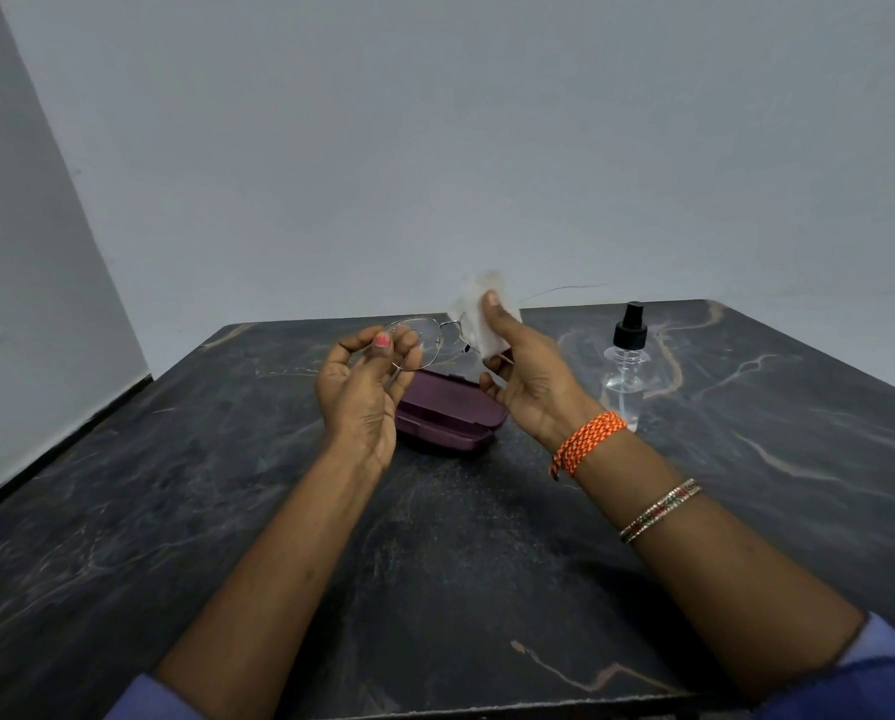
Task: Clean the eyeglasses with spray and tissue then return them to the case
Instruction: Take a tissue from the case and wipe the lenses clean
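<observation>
While the eyeglasses are held up above the open case, one lens rim is pinched by the curled fingers of the left hand, and the folded tissue is pressed onto the other lens between thumb and fingers of the right hand. The wiping is best done with light, circular strokes, the frame being steadied near the lens worked on so that the thin bridge is not bent. The spray bottle stands on the desk, to the right.
</observation>
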